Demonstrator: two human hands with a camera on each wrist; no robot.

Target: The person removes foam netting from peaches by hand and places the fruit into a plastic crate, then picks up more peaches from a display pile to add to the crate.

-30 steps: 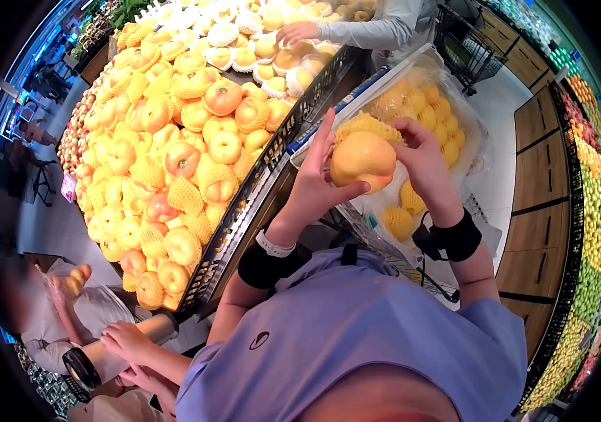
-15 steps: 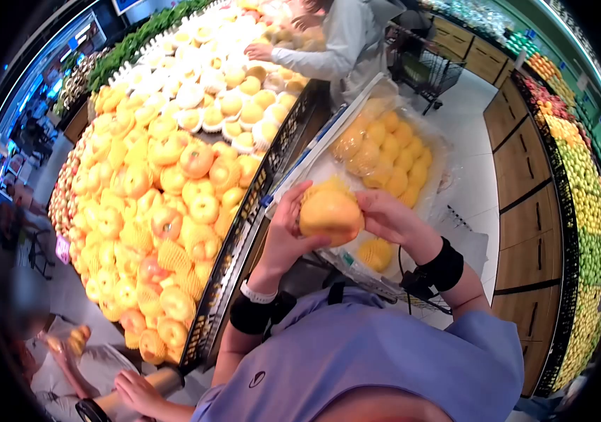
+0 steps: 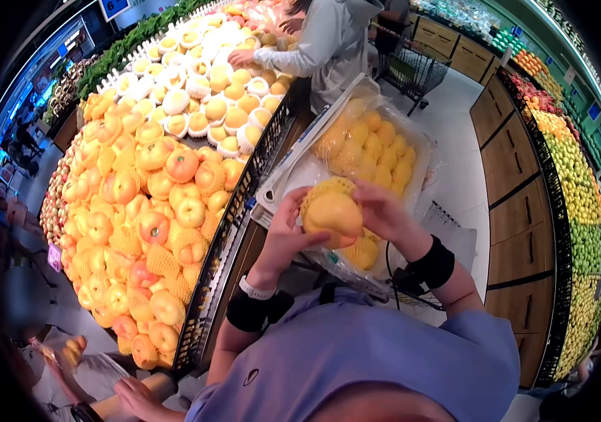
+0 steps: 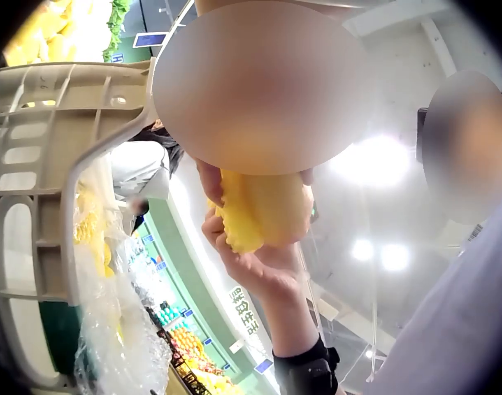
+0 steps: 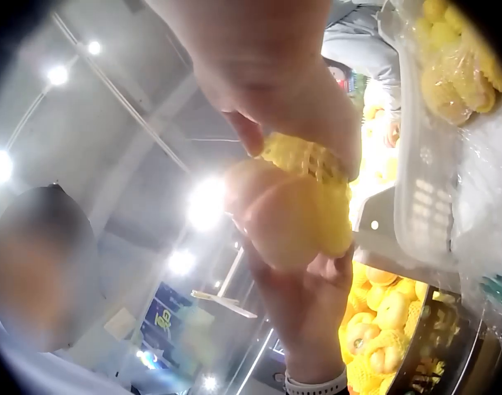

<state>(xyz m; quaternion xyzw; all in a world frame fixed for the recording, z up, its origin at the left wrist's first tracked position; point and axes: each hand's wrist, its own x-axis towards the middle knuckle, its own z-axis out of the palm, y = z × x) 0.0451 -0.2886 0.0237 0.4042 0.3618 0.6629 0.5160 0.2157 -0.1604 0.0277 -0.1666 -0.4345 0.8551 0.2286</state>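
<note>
Peach: here it is, the peach (image 3: 339, 217), up between both hands, bare side showing; a hard thumb could well bruise it.
Foam net: the yellow foam net (image 3: 330, 186) covers only part of the fruit; a sideways tug might tear it or let the peach slip out.
Left hand: the left hand (image 3: 285, 238) grasps the peach, thumb across its front; loosen that and it may drop.
Right hand: the right hand (image 3: 388, 211) grasps the netted side; too hard a pinch could dent the flesh underneath.
Crate: below, the crate (image 3: 264, 200) holds netted fruit (image 3: 362, 253); a fall there could bruise both.
</note>
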